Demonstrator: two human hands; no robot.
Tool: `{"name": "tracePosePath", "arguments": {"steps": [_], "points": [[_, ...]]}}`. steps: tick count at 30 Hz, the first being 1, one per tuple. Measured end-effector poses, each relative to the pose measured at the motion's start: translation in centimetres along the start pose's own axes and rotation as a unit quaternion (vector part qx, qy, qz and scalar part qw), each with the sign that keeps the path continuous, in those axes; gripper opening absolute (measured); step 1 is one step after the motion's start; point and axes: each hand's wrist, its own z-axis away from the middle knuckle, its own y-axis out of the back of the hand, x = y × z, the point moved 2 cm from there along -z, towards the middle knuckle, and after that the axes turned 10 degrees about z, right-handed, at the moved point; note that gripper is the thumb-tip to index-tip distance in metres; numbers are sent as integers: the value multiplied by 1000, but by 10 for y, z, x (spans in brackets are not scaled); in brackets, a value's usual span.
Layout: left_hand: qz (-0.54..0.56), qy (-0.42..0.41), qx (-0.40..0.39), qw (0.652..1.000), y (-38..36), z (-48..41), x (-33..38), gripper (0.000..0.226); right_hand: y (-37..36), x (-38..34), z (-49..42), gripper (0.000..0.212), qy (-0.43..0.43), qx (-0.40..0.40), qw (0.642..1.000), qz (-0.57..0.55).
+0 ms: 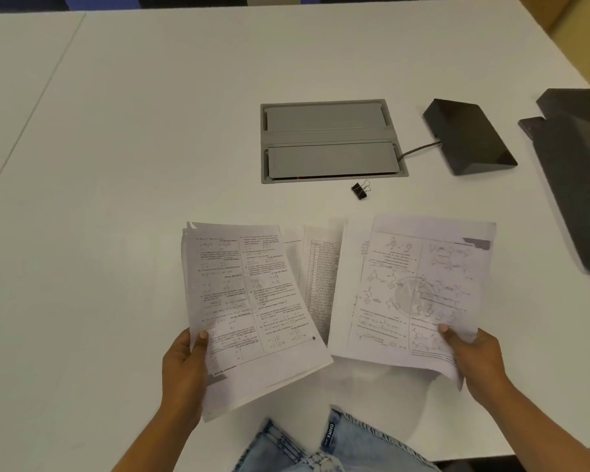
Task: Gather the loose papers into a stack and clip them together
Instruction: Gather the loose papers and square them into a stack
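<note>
My left hand (184, 366) grips the lower left edge of a bundle of printed sheets (246, 301), lifted and tilted over the white table (150, 131). My right hand (474, 359) pinches the lower right corner of another printed sheet with chemistry diagrams (419, 291). Between the two lies a sheet with a table of numbers (322, 281), partly covered by both. A black binder clip (360, 191) with silver handles lies on the table beyond the papers, touched by neither hand.
A grey recessed cable box (331, 141) is set into the table behind the clip. A cable leads from it to a black wedge-shaped device (470, 137). More dark objects (576, 172) lie at the right edge. My jeans show below the table's front edge.
</note>
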Motion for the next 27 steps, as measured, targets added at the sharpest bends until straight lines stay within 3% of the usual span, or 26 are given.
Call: {"name": "tracePosePath", "arguments": {"steps": [2, 5, 9, 13, 16, 21, 23, 26, 27], "points": [[4, -8, -4, 1000, -3, 1, 2, 21, 2, -10, 6, 43, 14, -31, 999, -33], [7, -24, -21, 999, -11, 3, 6, 27, -4, -24, 17, 77, 30, -96, 994, -45], [48, -44, -85, 994, -29, 11, 16, 65, -29, -36, 35, 77, 55, -145, 986, -56], [42, -36, -144, 988, -46, 12, 19, 46, -58, -42, 49, 49, 38, -182, 978, -97], [32, -35, -170, 984, -55, 18, 22, 35, -78, -44, 56, 56, 25, -202, 974, -100], [54, 26, -99, 993, -58, 15, 19, 24, -93, -41, 59, 27, 11, -204, 974, -92], [52, 43, -78, 995, -57, 13, 15, 22, -93, -38, 59, 34, 18, -198, 977, -78], [48, 30, -86, 995, -56, 13, 13, 17, -93, -36, 59, 63, 31, -191, 980, -51], [48, 26, -83, 995, -55, 13, 12, 16, -92, -35, 59, 59, 33, -186, 981, -46]]}}
